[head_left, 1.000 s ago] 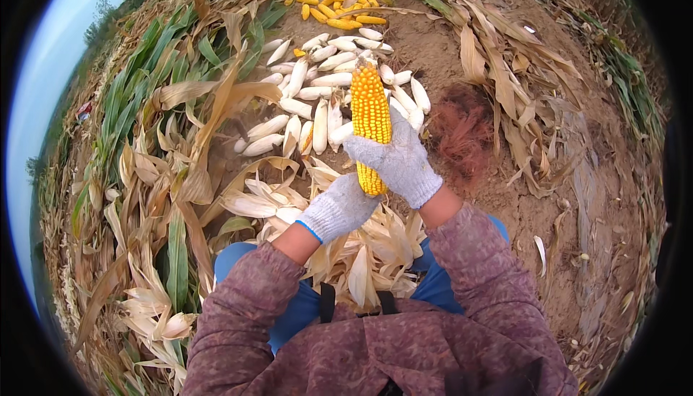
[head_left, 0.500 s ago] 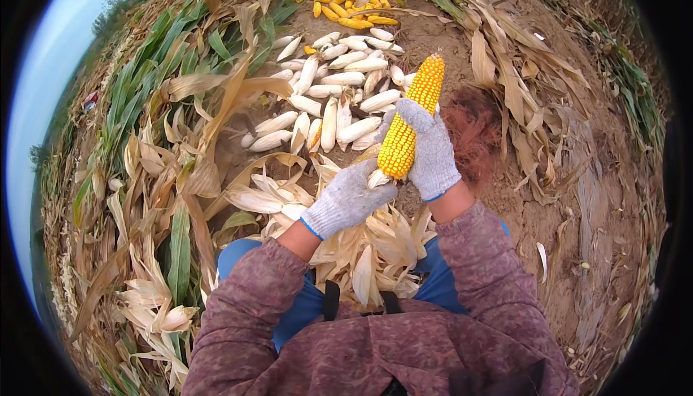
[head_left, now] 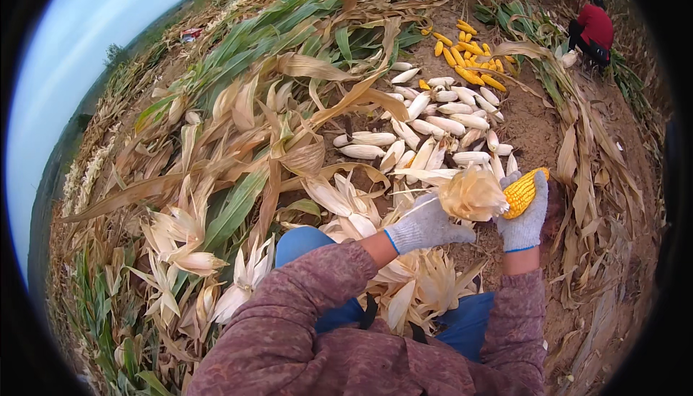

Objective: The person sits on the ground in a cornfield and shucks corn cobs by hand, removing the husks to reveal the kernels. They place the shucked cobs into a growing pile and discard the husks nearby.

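Note:
My right hand point(head_left: 525, 215), in a grey-white knit glove, is wrapped round a bare yellow ear of corn point(head_left: 521, 195), its tip pointing up and right. Just left of the ear is a pale, papery corn husk point(head_left: 473, 195) with strips trailing left. My left hand point(head_left: 432, 224), gloved alike, is close below and behind this husk. Its thumb stretches out to the right, apart from the fingers, which the husk partly hides. Beyond both hands lies a pile of ears in whitish husks point(head_left: 440, 125).
Bare yellow ears point(head_left: 469, 57) lie farther off on the soil. Loose husks point(head_left: 415, 284) are heaped between my knees. Dry and green corn stalks point(head_left: 289, 28) spread to the left, more leaves point(head_left: 570, 143) to the right. A person in red point(head_left: 595, 26) crouches at the far right.
My hands have come apart; the right has carried the ear to the right and tilted it. A husk now shows between the hands. The view has turned, bringing the person in red into sight.

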`<state>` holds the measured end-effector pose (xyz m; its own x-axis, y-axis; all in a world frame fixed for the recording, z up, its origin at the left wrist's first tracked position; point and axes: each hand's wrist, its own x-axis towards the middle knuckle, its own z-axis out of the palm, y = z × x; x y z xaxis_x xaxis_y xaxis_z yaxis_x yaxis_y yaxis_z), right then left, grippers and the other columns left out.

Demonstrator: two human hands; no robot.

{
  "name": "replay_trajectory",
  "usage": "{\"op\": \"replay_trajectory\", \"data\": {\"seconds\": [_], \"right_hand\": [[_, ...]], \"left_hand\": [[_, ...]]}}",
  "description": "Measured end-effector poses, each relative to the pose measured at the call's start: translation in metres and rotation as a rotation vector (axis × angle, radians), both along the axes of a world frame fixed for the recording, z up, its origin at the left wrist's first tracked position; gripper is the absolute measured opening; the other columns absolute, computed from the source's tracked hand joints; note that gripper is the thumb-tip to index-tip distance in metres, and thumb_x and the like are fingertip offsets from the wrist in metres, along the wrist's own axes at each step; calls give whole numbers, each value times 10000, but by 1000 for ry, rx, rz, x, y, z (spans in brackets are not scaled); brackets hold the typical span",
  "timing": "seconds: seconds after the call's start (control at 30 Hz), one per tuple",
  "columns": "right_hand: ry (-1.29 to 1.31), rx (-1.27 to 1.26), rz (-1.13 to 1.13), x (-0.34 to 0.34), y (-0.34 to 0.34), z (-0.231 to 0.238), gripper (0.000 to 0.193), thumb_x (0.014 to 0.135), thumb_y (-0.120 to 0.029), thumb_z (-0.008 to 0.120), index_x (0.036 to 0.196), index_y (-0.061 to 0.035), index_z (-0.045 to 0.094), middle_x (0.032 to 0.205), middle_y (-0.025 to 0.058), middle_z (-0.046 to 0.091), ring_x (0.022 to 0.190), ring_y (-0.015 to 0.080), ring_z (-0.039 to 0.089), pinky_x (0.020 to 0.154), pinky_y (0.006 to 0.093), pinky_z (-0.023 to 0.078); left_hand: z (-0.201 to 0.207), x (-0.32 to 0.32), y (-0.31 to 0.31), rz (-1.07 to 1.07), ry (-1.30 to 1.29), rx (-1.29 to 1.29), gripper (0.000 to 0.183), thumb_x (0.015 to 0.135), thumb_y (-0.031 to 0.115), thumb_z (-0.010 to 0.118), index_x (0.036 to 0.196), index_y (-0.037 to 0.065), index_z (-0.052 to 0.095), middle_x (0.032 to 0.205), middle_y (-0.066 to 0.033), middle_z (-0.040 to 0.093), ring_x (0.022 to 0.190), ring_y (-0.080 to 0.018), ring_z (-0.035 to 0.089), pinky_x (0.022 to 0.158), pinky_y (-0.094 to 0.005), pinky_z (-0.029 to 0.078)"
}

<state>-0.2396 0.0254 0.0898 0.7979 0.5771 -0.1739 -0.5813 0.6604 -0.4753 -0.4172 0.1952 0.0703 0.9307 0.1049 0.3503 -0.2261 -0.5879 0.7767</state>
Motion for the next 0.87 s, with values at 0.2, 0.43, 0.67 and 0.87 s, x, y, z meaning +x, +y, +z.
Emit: {"op": "replay_trajectory", "data": {"seconds": [0.2,0.43,0.67,0.87], "right_hand": [[-63,-70,3,-30,65,-31,567,1002,-427,687,1418,-58,575,1252,132,687,1003,299,684,855,414,624],[-51,-33,160,-64,114,-32,514,1087,-398,565,1462,-48,532,1335,147,667,1156,296,693,974,421,624],[-143,110,446,-94,173,-33,456,1070,-479,590,1251,-63,644,1047,64,724,836,160,705,839,349,625],[-96,68,754,-161,246,-30,574,1040,-524,604,1340,-35,621,1119,95,741,955,207,720,889,335,621]], "left_hand": [[14,1,-17,77,-339,-497,625,918,283,826,1435,28,586,1338,-202,670,1264,-360,643,1087,-450,504],[19,-23,6,435,-538,-447,554,1000,154,656,1487,-51,488,1359,-230,642,1280,-343,630,1100,-420,490],[-5,-41,38,588,-675,-610,569,1021,210,746,1490,-7,506,1346,-133,675,1212,-191,665,988,-331,558],[14,-121,80,767,-496,-911,488,1094,210,645,1506,-9,505,1290,-135,710,1145,-156,679,916,-288,557]]}}
